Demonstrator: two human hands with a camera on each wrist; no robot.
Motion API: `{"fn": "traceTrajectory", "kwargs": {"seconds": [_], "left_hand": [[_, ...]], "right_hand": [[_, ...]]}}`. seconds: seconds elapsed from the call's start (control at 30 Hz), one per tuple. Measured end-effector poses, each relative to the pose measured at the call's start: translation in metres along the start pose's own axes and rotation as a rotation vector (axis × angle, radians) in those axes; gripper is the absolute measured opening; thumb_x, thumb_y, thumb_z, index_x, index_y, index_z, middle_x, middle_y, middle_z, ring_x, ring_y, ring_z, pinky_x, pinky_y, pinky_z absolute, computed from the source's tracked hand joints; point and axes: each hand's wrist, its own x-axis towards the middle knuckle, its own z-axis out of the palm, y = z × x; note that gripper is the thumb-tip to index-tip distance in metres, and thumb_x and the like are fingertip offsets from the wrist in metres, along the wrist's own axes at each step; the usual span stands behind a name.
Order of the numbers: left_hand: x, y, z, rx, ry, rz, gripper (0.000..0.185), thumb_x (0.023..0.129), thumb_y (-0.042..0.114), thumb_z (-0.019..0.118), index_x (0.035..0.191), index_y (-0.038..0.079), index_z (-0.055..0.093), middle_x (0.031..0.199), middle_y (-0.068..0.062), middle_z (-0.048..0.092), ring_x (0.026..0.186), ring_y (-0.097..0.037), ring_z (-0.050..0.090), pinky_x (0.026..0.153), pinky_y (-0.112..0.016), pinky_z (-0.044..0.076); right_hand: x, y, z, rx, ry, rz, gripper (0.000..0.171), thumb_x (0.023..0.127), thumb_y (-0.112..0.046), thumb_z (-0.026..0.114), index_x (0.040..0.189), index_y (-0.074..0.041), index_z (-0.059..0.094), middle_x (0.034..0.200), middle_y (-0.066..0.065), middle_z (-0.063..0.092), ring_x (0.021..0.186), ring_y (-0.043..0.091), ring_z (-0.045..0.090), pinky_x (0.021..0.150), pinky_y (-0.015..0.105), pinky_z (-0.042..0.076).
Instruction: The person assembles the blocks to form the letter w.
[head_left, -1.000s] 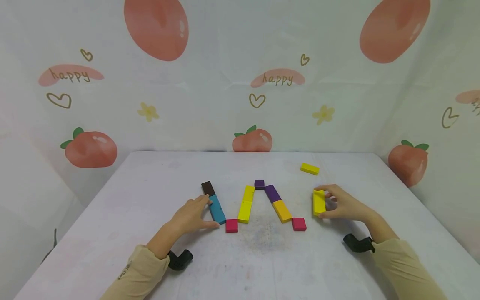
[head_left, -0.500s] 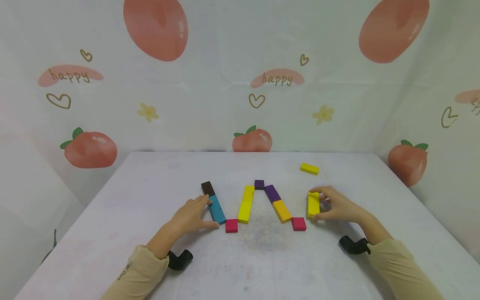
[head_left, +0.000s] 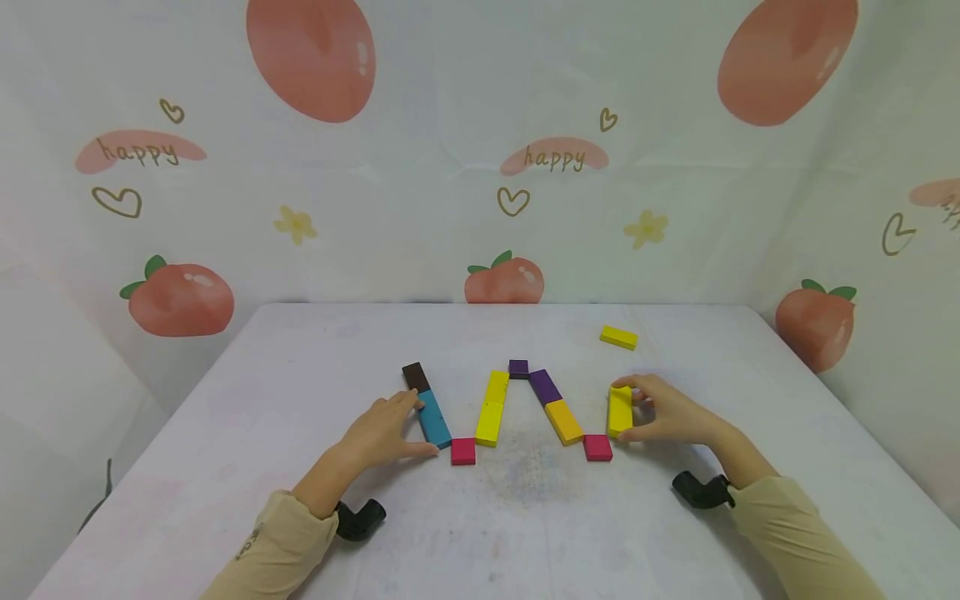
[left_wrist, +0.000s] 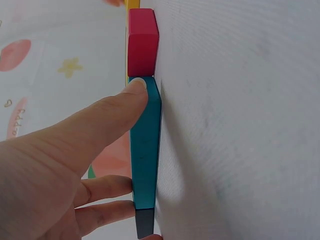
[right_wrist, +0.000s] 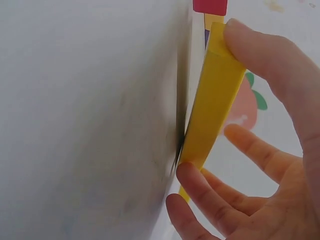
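On the white table (head_left: 525,533) a zigzag of flat wooden blocks lies between the two hands: a dark brown rectangular block (head_left: 416,376) end to end with a teal rectangular block (head_left: 434,419), a small red square block (head_left: 463,451) at the teal one's near end, then two yellow rectangular blocks (head_left: 492,407) rising to a small dark purple square block (head_left: 518,368). From there a purple rectangular block (head_left: 545,387) and an orange-yellow rectangular block (head_left: 564,422) run down to a second red square block (head_left: 597,447). A loose yellow block (head_left: 618,337) lies apart, farther back on the right. A backdrop printed with peaches (head_left: 311,58) stands behind.

The left hand (head_left: 382,433) rests beside the teal block, thumb tip pressed on its near end and the other fingers (left_wrist: 107,187) laid straight against its side.

The right hand (head_left: 667,412) pinches a bright yellow rectangular wooden block (head_left: 619,411) by its two ends, thumb at the near end and fingers at the far end. The block is smooth, plain and flat. It sits just right of the second red square, its near end close to that square's corner; the right wrist view suggests it is tilted up on one long edge, though that is hard to confirm.
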Motion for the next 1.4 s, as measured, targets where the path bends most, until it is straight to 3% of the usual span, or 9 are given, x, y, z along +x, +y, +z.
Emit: {"fn": "traceTrajectory", "kwargs": {"seconds": [0.63,1.1,1.4], "left_hand": [[-0.0004,-0.0001,-0.0001,-0.002,0.004,0.011,0.085,0.073,0.043,0.076,0.133,-0.006,0.042,0.136,-0.018,0.049,0.115,-0.039,0.05,0.098,-0.051,0.045],[-0.0009,0.0004,-0.0006,-0.007,-0.002,0.002,0.081,0.074,0.043,0.075,0.132,-0.004,0.045,0.138,-0.019,0.047,0.116,-0.039,0.05,0.1,-0.051,0.044],[-0.0013,0.0,-0.0004,-0.008,-0.008,0.0,0.081,0.074,0.044,0.075,0.132,-0.003,0.045,0.14,-0.02,0.045,0.118,-0.04,0.048,0.101,-0.051,0.043]], "right_hand": [[0.0027,-0.0034,0.0017,-0.003,-0.025,0.01,0.071,0.069,-0.032,0.082,0.125,-0.004,0.048,0.12,0.017,0.049,0.1,0.026,0.048,0.086,0.043,0.047],[0.0025,-0.0051,0.001,0.007,-0.045,0.034,0.078,0.068,-0.035,0.082,0.129,-0.003,0.045,0.124,0.022,0.045,0.102,0.029,0.049,0.088,0.049,0.049],[-0.0021,-0.0029,-0.0018,0.046,-0.066,0.0,0.077,0.07,-0.025,0.081,0.131,-0.001,0.041,0.128,0.025,0.042,0.106,0.036,0.052,0.093,0.055,0.047]]}}
